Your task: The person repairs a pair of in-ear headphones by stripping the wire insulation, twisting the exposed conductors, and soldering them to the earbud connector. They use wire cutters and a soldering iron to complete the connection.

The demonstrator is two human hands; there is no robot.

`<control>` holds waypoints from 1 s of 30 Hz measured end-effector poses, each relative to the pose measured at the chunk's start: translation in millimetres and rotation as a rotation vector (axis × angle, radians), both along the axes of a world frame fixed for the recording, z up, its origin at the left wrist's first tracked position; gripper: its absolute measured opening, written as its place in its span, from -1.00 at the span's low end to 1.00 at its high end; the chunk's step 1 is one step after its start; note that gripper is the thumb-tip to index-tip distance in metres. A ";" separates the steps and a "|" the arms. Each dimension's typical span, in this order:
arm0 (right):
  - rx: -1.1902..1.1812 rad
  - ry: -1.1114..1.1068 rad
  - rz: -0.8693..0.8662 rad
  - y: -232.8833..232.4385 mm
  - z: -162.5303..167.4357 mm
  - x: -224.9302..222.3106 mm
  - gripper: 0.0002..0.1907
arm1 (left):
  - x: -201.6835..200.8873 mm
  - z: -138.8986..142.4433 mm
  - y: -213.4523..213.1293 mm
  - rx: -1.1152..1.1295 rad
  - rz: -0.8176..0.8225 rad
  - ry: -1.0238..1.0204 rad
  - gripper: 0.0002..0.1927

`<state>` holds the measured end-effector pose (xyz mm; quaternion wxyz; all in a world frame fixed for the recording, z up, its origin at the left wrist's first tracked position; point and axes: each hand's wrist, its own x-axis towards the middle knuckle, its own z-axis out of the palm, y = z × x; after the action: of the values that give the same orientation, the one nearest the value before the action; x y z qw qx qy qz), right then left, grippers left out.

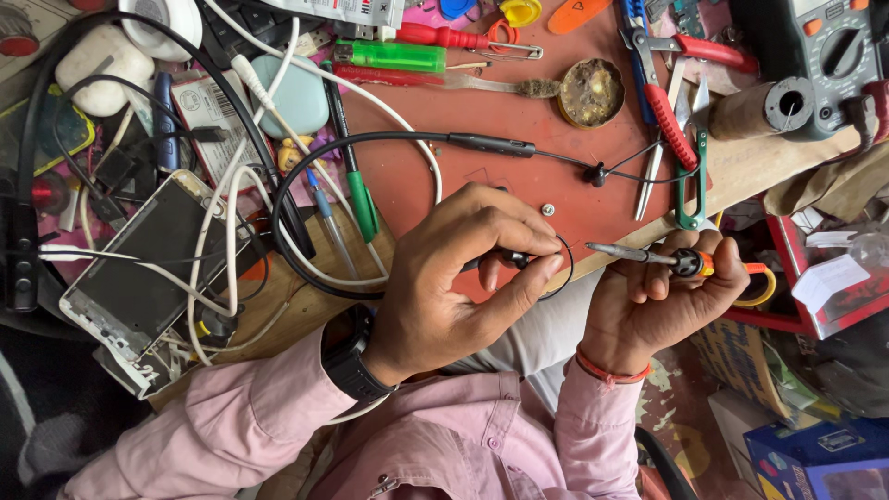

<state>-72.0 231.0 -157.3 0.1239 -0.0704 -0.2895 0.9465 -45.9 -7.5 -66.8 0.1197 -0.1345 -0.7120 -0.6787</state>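
Note:
My left hand point(463, 273) pinches the small black end piece point(514, 258) of a thin black earphone cable point(389, 139) that loops over the red work mat point(519, 176). To its right, my right hand point(662, 296) grips a soldering iron point(648, 256) with an orange and black handle, its metal tip pointing left toward the black piece and a little apart from it. A tiny screw point(548, 210) lies on the mat just above my left hand.
A dismantled phone point(139, 278), white cables point(231, 222) and black cables crowd the left. A flux tin point(592, 93), brush, green lighter point(394, 57), pliers point(662, 102), green-handled cutters point(690, 176) and a multimeter point(829, 56) lie at the far side. Boxes point(815, 454) stand below right.

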 end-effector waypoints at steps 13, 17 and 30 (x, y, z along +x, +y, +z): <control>0.005 0.009 0.033 0.9 0.3 0.7 -0.62 | -0.7 0.9 0.7 0.003 0.000 0.003 -0.86; 0.008 0.023 0.036 1.3 -0.5 0.4 -0.62 | -1.0 1.2 0.3 0.001 0.000 0.000 -0.86; -0.041 0.009 0.071 3.7 -1.4 1.7 -0.67 | -0.1 1.8 0.2 0.003 -0.001 -0.004 -0.87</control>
<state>-70.3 234.6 -158.7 0.0903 -0.0584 -0.2718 0.9563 -46.1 -7.3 -65.1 0.1185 -0.1333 -0.7109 -0.6802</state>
